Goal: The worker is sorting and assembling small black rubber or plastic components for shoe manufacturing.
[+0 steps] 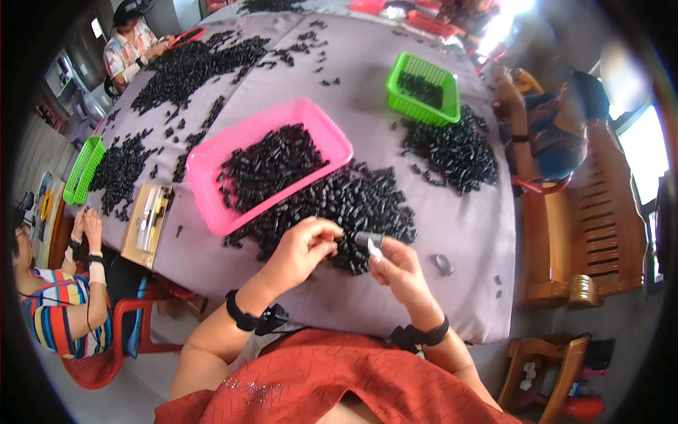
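Observation:
My left hand [305, 249] is closed, thumb and fingertips pinched together above a heap of small black parts [364, 198]. Whatever it pinches, if anything, is too small to make out. Beside it, my right hand [401, 270] is closed on a small grey, see-through piece [369, 239], with a bit of white [373, 249] showing at the thumb. The fingertips of both hands are close together but apart. A grey ring-like piece [443, 264] lies on the cloth to the right of my right hand.
Beyond my hands, a pink basket [212, 201] holds more black parts. A green basket [424, 112] stands at the far right, another green basket [83, 169] at the left. A shallow box [133, 230] sits at the table's left edge. Several people work around the table.

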Motion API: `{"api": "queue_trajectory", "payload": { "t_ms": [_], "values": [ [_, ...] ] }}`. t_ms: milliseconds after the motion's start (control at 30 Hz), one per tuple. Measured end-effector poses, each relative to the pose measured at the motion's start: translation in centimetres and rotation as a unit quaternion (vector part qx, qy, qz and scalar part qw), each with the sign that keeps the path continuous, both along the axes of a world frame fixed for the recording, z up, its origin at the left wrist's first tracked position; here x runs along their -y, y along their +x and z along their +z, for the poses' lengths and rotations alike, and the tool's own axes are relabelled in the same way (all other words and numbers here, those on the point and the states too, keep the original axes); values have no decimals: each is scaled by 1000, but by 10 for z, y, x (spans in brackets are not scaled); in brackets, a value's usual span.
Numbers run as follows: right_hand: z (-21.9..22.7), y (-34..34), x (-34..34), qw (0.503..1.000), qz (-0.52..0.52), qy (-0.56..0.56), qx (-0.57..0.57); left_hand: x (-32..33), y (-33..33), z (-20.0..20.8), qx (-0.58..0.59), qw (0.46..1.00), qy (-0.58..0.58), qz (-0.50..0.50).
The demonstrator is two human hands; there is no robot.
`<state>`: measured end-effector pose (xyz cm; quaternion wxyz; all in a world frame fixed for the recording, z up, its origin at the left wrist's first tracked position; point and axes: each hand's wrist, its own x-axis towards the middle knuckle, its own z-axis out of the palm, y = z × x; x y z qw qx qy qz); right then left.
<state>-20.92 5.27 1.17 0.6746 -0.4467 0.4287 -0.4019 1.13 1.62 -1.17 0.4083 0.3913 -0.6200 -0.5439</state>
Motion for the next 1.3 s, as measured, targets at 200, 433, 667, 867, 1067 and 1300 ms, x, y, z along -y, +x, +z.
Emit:
{"api": "queue_trajectory", "payload": {
  "t_ms": [200,433,667,867,1067,1300],
  "values": [
    [9,8,10,997,41,-55,23,11,-3,3,-324,900,292,10],
    [9,16,12,995,80,-51,-21,6,-7,3,-362,865,346,-16],
    [4,11,13,995,96,-35,-24,2,-15,2,-357,860,364,-16],
    [3,9,13,995,93,-33,-6,2,-16,-2,-346,861,373,-17],
    [-11,0,19,994,110,-10,8,1,-16,-4,-352,846,398,-40],
    [-5,6,15,994,106,-5,26,2,-19,-3,-351,847,399,-9]
  ]
}}
